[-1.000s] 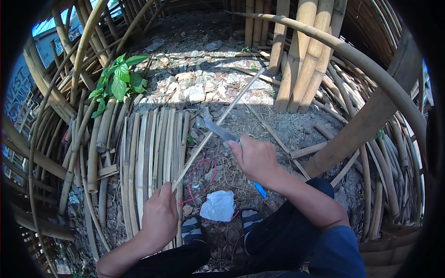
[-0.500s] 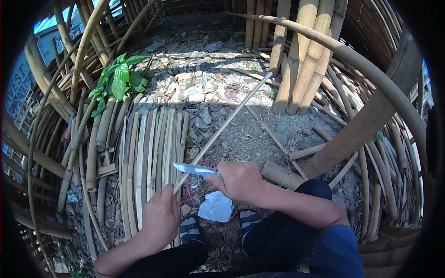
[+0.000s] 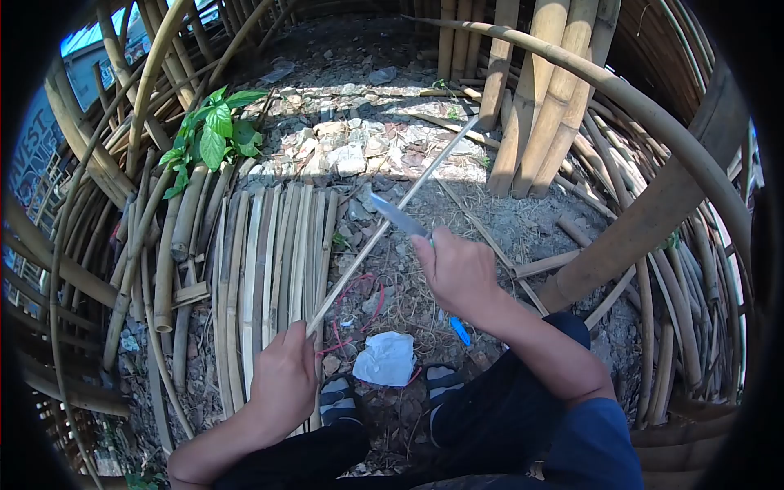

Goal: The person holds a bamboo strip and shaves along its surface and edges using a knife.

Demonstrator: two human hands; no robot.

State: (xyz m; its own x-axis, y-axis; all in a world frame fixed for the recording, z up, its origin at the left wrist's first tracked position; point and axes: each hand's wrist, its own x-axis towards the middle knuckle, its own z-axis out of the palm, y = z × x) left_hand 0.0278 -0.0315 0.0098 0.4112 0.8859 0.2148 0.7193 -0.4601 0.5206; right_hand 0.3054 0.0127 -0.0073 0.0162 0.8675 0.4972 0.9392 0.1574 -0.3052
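Observation:
My left hand [image 3: 283, 371] is closed around the near end of a long, thin bamboo strip [image 3: 392, 214], which slants up and away to the right. In my right hand [image 3: 461, 271] is a knife [image 3: 398, 216], its handle mostly hidden by the fingers. The blade points up and left and lies across the strip about midway along it; whether it touches cannot be made out. Left of the strip, a row of split bamboo slats [image 3: 273, 261] lies on the ground.
White crumpled sheet [image 3: 385, 359], red string [image 3: 380, 298] and a blue object [image 3: 460, 331] lie near my feet. A leafy plant [image 3: 214, 135] grows at left. Thick bamboo poles [image 3: 539, 106] stand at the back right, and a large slanting pole [image 3: 621, 233] leans on the right.
My right hand has moved up and away along the strip with the knife, whose blade is now tilted more steeply. My left hand stays in place on the strip.

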